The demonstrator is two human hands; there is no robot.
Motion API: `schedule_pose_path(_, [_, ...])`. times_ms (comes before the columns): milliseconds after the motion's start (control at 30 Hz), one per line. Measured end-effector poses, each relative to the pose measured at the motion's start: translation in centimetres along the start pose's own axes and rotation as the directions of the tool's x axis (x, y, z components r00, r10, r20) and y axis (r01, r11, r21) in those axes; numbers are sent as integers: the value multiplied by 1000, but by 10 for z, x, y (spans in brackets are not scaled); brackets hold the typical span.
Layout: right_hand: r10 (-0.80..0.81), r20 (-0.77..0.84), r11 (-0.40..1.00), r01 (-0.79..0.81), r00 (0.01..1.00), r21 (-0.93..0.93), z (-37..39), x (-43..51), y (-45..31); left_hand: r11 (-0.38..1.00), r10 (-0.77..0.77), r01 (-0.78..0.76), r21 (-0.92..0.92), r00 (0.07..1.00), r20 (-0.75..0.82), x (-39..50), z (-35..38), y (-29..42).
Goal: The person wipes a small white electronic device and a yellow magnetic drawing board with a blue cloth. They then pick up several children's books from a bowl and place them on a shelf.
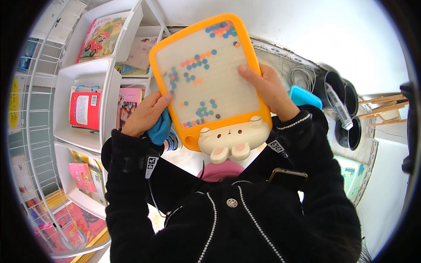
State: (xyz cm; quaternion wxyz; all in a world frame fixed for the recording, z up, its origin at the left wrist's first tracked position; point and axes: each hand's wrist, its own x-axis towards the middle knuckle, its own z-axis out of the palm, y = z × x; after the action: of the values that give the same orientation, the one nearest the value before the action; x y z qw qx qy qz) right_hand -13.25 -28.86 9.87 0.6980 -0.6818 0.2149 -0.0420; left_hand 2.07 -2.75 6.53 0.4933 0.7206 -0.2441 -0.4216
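A magnetic bead drawing board (217, 85) with an orange-yellow frame is held up before me, its cream rabbit figure at the edge nearest my body. Coloured beads lie in clusters beneath its translucent panel. My left hand (148, 111) grips the left edge, thumb on the frame, and a blue cloth (160, 129) hangs beneath that hand, against the board's side. On the right edge my right hand (268, 88) has its thumb over the panel and its fingers hidden behind. Whether the left fingers also pinch the cloth cannot be told.
White bins (110, 105) with children's books stand at the left, beside a white wire rack (33, 131). At the right are black round containers (349, 133), a light-blue plastic box (306, 97), a coiled cable (301, 77) and a wooden stand (384, 105). A phone (287, 179) rests near my lap.
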Motion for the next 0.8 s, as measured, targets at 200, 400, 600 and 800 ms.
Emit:
schedule_pose_path(200, [-146, 4, 982, 146, 989, -116, -2, -2, -2, 993, 109, -108, 37, 994, -27, -2, 0, -4])
schedule_pose_path(400, [-106, -3, 994, 106, 994, -28, -4, 3, 0, 988, 150, -150, -17, 988, -45, -2, 1, 0])
schedule_pose_path(600, [63, 15, 968, -65, 998, 244, -3, 6, 5, 966, 119, -130, -225, 991, -62, -15, -2, 21])
schedule_pose_path(800, [-157, -16, 943, 154, 987, 296, 0, 4, 10, 916, 348, -373, -146, 922, -170, -29, -5, 36])
